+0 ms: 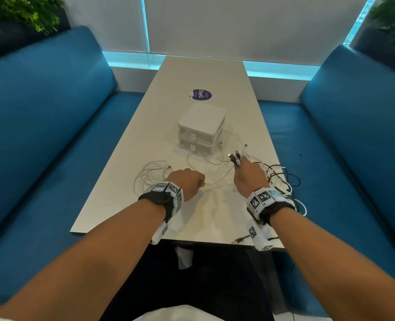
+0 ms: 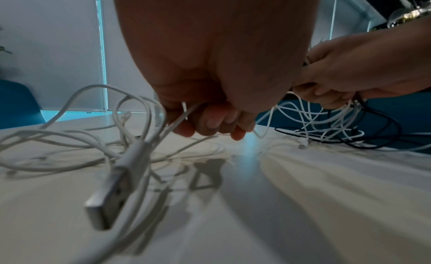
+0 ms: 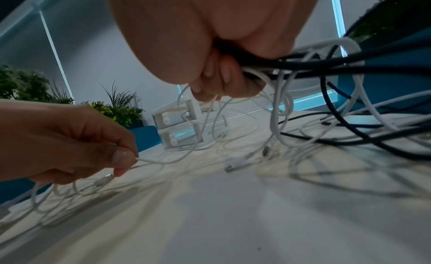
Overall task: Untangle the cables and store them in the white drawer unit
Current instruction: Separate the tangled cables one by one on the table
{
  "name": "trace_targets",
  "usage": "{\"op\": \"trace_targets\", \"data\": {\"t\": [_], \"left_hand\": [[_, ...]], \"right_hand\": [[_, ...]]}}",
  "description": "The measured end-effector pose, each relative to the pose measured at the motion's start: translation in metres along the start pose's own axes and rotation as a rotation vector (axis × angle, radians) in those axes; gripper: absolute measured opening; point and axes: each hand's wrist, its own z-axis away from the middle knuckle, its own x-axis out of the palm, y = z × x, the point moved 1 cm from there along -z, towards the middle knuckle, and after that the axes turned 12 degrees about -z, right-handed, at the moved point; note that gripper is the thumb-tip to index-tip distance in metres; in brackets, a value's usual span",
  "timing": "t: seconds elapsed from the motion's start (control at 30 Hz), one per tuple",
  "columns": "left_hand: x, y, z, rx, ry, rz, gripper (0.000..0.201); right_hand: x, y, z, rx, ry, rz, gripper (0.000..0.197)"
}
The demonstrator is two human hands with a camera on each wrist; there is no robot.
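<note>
A white drawer unit with two closed drawers stands mid-table. My left hand pinches a thin white cable low over the table; its loose loops lie to the left, and a USB plug hangs near the wrist camera. My right hand grips a bundle of black and white cables, with several plug ends sticking out above the fist. The rest of the tangle trails to the right.
The long white table carries a round purple sticker beyond the drawer unit. Blue sofas flank both sides. A loose plug lies at the near table edge. Plants stand behind.
</note>
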Motion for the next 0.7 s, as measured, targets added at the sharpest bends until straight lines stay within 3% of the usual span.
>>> {"op": "trace_targets", "data": {"t": [0.27, 0.43, 0.7], "left_hand": [[0.001, -0.003, -0.001, -0.022, -0.003, 0.015, 0.024], [-0.001, 0.001, 0.000, 0.009, 0.019, 0.023, 0.027], [-0.003, 0.009, -0.002, 0.080, 0.089, 0.211, 0.021]], "right_hand": [[-0.001, 0.003, -0.005, 0.029, -0.045, -0.031, 0.036], [-0.002, -0.014, -0.004, -0.053, -0.124, -0.199, 0.030], [0.021, -0.024, 0.004, 0.024, -0.479, -0.253, 0.026]]}}
